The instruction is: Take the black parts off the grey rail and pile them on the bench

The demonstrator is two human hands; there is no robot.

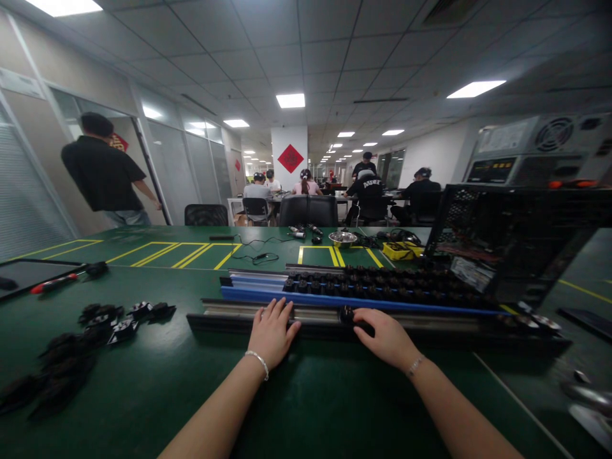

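Centre frame: your left hand (272, 331) lies open on the rail (224, 310); your right hand (385, 338) pinches a knob (346, 313) there. Seating it likely needs careful alignment.

Both forearms are left bare, no sleeves being seen. A thin beaded bracelet is worn behind each hand, left hand (271, 333) and right hand (388, 338).
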